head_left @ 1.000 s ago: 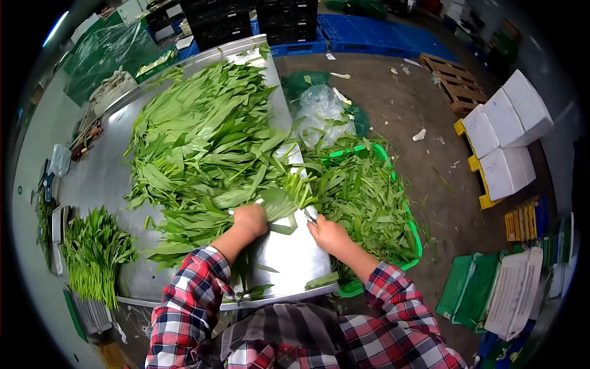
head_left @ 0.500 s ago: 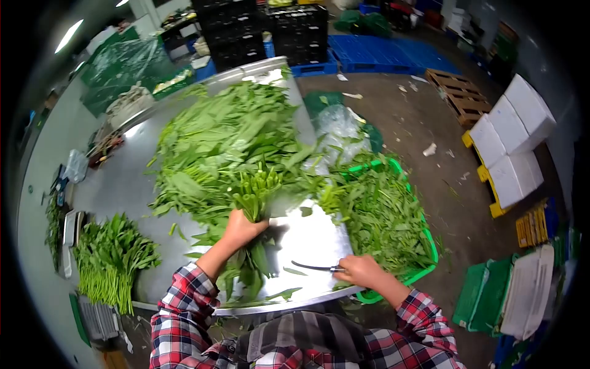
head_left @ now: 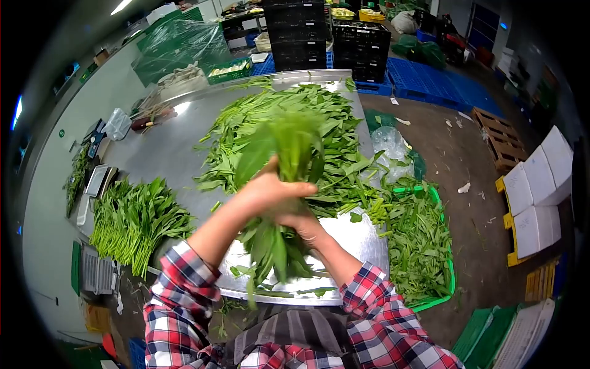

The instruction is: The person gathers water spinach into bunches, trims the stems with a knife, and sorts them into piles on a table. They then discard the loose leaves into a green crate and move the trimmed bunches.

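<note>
A bunch of water spinach (head_left: 296, 144) is held upright above the table, its cut stems up and blurred, its leaves hanging below. My left hand (head_left: 270, 192) wraps round the middle of the bunch, thumb stretched across it. Just beneath, my right hand (head_left: 295, 218) presses in against the same bunch from the right. Its fingers are mostly hidden behind the left hand and the leaves, and no knife shows. Behind the bunch lies a big loose pile of water spinach (head_left: 332, 123) on the metal table (head_left: 166, 144).
A neat stack of water spinach (head_left: 138, 218) lies at the table's left edge, beside a scale (head_left: 98, 180). At the right stands a green basket (head_left: 453, 277) full of leaves. Black crates (head_left: 298, 37), blue pallets (head_left: 430, 83) and white boxes (head_left: 534, 209) stand beyond.
My right hand has come from the table's right front edge to the bunch; the curved knife it held is out of sight. My left hand has raised the bunch. The view has shifted left.
</note>
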### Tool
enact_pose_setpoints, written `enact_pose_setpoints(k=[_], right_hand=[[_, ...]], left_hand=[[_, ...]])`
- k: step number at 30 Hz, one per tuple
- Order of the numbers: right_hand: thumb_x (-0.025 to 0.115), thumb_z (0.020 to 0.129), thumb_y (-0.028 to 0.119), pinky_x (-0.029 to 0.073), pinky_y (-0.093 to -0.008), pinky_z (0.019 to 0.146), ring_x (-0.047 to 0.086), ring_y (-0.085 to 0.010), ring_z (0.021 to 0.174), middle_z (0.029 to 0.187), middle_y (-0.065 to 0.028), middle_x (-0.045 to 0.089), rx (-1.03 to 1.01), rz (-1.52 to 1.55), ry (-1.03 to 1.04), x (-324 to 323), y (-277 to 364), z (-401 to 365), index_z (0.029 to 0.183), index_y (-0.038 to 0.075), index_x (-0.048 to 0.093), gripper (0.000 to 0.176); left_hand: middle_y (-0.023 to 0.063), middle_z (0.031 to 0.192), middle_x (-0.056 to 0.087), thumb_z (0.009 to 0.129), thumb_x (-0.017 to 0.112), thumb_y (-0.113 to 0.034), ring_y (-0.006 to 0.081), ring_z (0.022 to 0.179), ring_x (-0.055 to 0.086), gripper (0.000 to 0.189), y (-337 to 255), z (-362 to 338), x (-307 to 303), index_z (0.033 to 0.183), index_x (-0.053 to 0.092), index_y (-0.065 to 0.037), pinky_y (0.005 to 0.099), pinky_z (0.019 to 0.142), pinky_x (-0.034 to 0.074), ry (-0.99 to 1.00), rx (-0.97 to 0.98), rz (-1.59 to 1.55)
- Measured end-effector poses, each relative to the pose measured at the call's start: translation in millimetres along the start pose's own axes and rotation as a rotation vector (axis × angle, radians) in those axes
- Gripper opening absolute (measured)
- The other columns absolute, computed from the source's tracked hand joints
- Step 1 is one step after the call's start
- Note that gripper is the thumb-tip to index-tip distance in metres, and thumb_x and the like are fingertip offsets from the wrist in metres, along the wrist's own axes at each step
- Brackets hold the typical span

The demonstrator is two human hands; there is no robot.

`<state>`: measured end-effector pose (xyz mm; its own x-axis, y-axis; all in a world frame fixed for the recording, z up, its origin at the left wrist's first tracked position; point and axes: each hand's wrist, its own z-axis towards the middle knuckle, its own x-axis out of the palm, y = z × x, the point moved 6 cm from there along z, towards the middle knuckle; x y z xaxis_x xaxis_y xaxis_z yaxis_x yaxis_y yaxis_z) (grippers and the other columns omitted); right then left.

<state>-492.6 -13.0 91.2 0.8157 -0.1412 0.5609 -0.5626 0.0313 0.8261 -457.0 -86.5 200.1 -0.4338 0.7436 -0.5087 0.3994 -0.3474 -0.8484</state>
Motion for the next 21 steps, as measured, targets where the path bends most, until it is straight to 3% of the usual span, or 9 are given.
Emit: enact_pose_setpoints(k=[1, 2, 5, 9, 11, 16, 17, 19, 21], right_hand=[[0.070, 0.070, 0.025, 0.037, -0.0309, 0.094, 0.050, -0.0185, 0.108, 0.114, -0.0078, 0.055, 0.039, 0.053, -0.022, -10, -13, -2, 0.122, 0.002, 0.048, 0.061], [0.069, 0.070, 0.029, 0.042, -0.0311, 0.090, 0.055, -0.0192, 0.101, 0.109, -0.0077, 0.058, 0.023, 0.157, -0.007, -14, -19, -3, 0.120, 0.003, 0.049, 0.059], [0.070, 0.067, 0.036, 0.049, -0.0331, 0.083, 0.059, -0.0206, 0.094, 0.107, -0.0096, 0.060, 0.022, 0.489, 0.021, -14, -20, -10, 0.118, 0.003, 0.051, 0.064], [0.071, 0.067, 0.034, 0.048, -0.0317, 0.083, 0.058, -0.0194, 0.092, 0.104, -0.0087, 0.060, 0.013, 0.469, -0.066, -19, -22, -8, 0.115, 0.002, 0.052, 0.061], [0.070, 0.070, 0.029, 0.046, -0.0289, 0.082, 0.057, -0.0168, 0.089, 0.101, -0.0061, 0.059, -0.073, 0.289, -0.233, -24, -20, -7, 0.112, 0.002, 0.054, 0.052], [0.067, 0.074, 0.014, 0.045, -0.0277, 0.082, 0.056, -0.0149, 0.089, 0.100, -0.0049, 0.059, -0.158, 0.336, -0.329, 2, -17, -13, 0.111, 0.002, 0.054, 0.042], [0.067, 0.073, 0.013, 0.044, -0.0281, 0.084, 0.056, -0.0157, 0.092, 0.103, -0.0055, 0.058, -0.069, 0.329, -0.344, 4, -16, -18, 0.114, 0.002, 0.052, 0.045], [0.068, 0.073, 0.013, 0.044, -0.0286, 0.086, 0.055, -0.0162, 0.095, 0.105, -0.0060, 0.057, -0.160, 0.333, -0.269, 4, -15, -15, 0.117, 0.001, 0.050, 0.049], [0.071, 0.072, 0.016, 0.042, -0.0298, 0.091, 0.054, -0.0185, 0.101, 0.110, -0.0076, 0.056, -0.115, 0.324, -0.161, -8, -31, -14, 0.124, -0.001, 0.043, 0.062]], left_hand=[[0.0228, 0.136, 0.035, 0.072, 0.072, -0.038, 0.0294, 0.127, 0.034, 0.090, -4, -1, -6, 0.135, 0.026, 0.007, 0.0330, 0.104, 0.029, 0.178, -0.058, 0.047], [0.0240, 0.143, 0.023, 0.075, 0.068, -0.042, 0.0307, 0.133, 0.024, 0.093, 11, 7, -23, 0.139, 0.018, 0.005, 0.0354, 0.107, 0.023, 0.348, 0.012, -0.006], [0.0260, 0.140, 0.027, 0.076, 0.062, -0.055, 0.0304, 0.132, 0.028, 0.097, 37, -2, -70, 0.138, 0.020, 0.007, 0.0356, 0.106, 0.025, -0.107, 0.123, 0.197], [0.0194, 0.140, 0.030, 0.083, 0.054, -0.051, 0.0270, 0.130, 0.029, 0.084, 68, -48, -13, 0.139, 0.020, 0.002, 0.0341, 0.106, 0.024, 0.270, 0.146, -0.053], [0.0166, 0.135, 0.036, 0.079, 0.063, -0.042, 0.0250, 0.125, 0.034, 0.084, 72, -57, 16, 0.137, 0.021, 0.002, 0.0334, 0.104, 0.027, 0.277, 0.101, -0.266], [0.0145, 0.124, 0.043, 0.059, 0.084, -0.023, 0.0246, 0.116, 0.043, 0.103, 105, -56, 58, 0.134, 0.018, -0.001, 0.0348, 0.098, 0.036, -0.070, 0.207, -0.247], [0.0144, 0.123, 0.043, 0.058, 0.084, -0.023, 0.0249, 0.115, 0.044, 0.102, 110, -55, 59, 0.133, 0.019, -0.001, 0.0348, 0.098, 0.036, -0.059, 0.204, -0.318], [0.0139, 0.123, 0.044, 0.059, 0.082, -0.022, 0.0244, 0.114, 0.046, 0.094, 117, -52, 62, 0.131, 0.024, -0.002, 0.0333, 0.096, 0.037, -0.049, 0.179, -0.450], [0.0143, 0.121, 0.048, 0.061, 0.080, -0.020, 0.0236, 0.113, 0.048, 0.090, 110, -55, 55, 0.131, 0.026, -0.002, 0.0322, 0.095, 0.038, -0.158, 0.203, -0.290]])
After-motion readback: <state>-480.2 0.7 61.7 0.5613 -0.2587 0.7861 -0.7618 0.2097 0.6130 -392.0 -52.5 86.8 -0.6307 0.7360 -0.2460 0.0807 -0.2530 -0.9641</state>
